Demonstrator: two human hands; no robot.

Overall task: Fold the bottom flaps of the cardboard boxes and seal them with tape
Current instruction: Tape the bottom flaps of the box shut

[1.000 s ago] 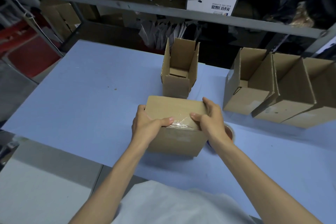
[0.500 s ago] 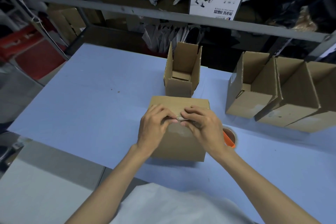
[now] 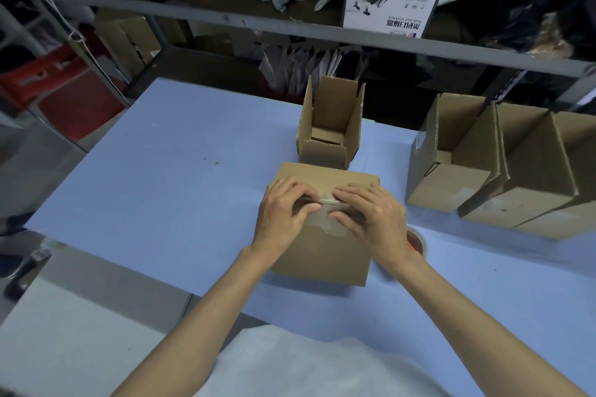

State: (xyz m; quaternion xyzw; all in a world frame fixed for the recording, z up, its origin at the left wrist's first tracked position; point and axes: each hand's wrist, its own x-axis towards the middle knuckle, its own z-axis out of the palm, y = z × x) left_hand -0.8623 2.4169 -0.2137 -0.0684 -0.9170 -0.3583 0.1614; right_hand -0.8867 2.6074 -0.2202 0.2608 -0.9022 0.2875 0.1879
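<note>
A closed cardboard box (image 3: 322, 255) stands near the front middle of the blue table (image 3: 161, 190), bottom side up. A strip of clear tape (image 3: 325, 201) runs over its top edge and down the near face. My left hand (image 3: 283, 213) and my right hand (image 3: 371, 216) lie side by side on the box's near top edge, fingers pressing the tape onto the cardboard. A tape roll (image 3: 417, 242) with an orange core lies on the table just right of the box, partly hidden by my right wrist.
A small open box (image 3: 332, 126) stands right behind the taped box. A row of open boxes (image 3: 490, 164) lies on its side at the right. A metal shelf rail (image 3: 290, 29) with a white product carton (image 3: 392, 5) and bags runs across the back.
My hands moved from gripping the box's sides, thumbs on the tape, to lying together on the top edge with fingers pressing the tape. The view shifted slightly.
</note>
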